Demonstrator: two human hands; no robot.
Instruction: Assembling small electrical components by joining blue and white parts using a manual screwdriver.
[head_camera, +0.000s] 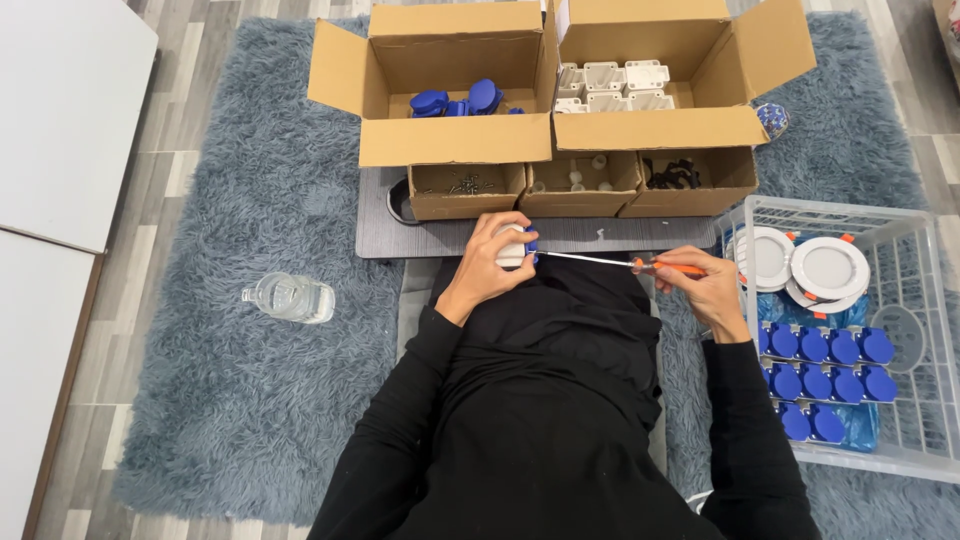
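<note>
Both hands grip: left hand (497, 262) clasps a white-and-blue part (517, 247), right hand (703, 286) levels an orange-handled screwdriver (625, 263) into it

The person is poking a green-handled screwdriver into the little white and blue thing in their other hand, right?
Not quite. The head view shows the screwdriver handle is orange, not green. The right hand holds it, its tip at the small white and blue part gripped in the left hand.
</note>
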